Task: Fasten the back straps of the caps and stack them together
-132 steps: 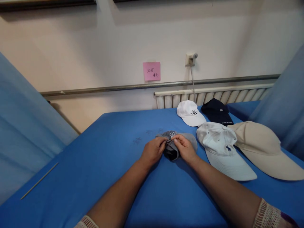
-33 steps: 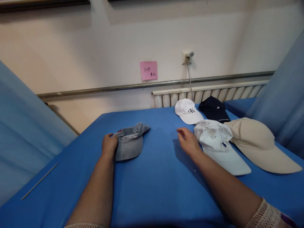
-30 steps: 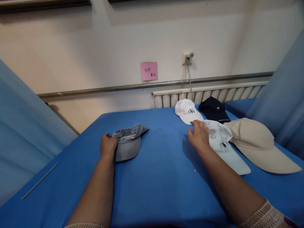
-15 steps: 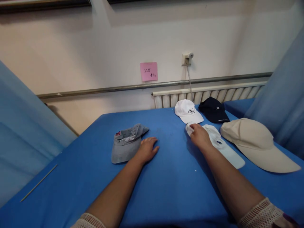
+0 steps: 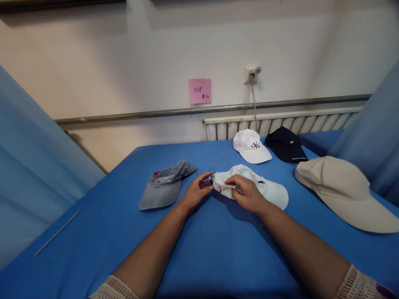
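My right hand (image 5: 249, 194) is closed on the crown of a pale mint baseball cap (image 5: 276, 193), gripping its cloth near the back. A small dark horse-and-rider logo shows on the front, and the brim points right. At the cap's back strap (image 5: 215, 185), my left hand (image 5: 197, 191) has its thumb and fingers apart on either side of the strap's end; whether they touch it is hard to see. Just left of that hand lies a grey baseball cap (image 5: 162, 193) with a red patch, its brim toward me.
On the blue-covered table (image 5: 199, 257), a white cap (image 5: 249, 143) and a navy cap (image 5: 285, 143) sit at the back, with a large beige cap (image 5: 339, 182) at right. A thin stick (image 5: 57, 232) lies at left. Blue curtains (image 5: 34, 166) flank the table; a radiator (image 5: 274, 124) stands behind.
My right hand has drawn the pale mint cap leftward, away from the beige cap. The left hand has left the grey cap's side and now meets the mint cap's strap. The view shifted slightly.
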The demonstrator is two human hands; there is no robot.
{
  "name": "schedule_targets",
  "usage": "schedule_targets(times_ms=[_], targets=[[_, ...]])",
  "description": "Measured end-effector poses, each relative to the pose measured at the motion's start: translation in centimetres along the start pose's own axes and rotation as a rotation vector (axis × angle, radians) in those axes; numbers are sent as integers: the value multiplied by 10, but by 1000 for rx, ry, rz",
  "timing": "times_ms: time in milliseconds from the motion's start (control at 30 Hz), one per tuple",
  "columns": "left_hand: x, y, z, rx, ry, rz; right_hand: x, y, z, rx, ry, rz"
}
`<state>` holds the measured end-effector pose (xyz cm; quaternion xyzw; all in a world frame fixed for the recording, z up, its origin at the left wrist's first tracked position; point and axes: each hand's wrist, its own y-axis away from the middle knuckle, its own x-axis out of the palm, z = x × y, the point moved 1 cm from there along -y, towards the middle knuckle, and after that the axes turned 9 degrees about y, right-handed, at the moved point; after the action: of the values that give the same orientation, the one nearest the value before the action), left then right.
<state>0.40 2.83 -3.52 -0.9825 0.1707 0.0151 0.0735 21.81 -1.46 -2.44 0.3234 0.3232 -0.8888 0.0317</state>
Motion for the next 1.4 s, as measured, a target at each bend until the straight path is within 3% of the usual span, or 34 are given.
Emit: schedule_targets(times_ms=[233, 367, 533, 733, 900, 1000, 1100, 1233, 1400], targets=[[12, 12, -21, 276, -597, 98, 7, -2, -17, 256, -202, -75], [23, 17, -30, 382, -731, 187, 9, -3, -21, 280, -243, -57], [23, 19, -32, 334, -624, 226, 10, -3, -21, 297, -212, -57], [9, 16, -29, 200, -276, 101, 7, -3, -23, 335, -262, -87], [4, 14, -26, 170, -504, 221, 5, -3, -23, 292, -312, -124], [9, 15, -27, 162, -549, 244, 5, -2, -23, 301, -285, -144], [18, 18, -28, 173, -485, 192, 6, -2, -24, 316, -202, -133], [28, 21, -28, 210, -433, 175, 6, -1, -21, 258, -115, -90], [31, 21, -26, 147, -102, 114, 7, -1, -19, 259, -96, -83]])
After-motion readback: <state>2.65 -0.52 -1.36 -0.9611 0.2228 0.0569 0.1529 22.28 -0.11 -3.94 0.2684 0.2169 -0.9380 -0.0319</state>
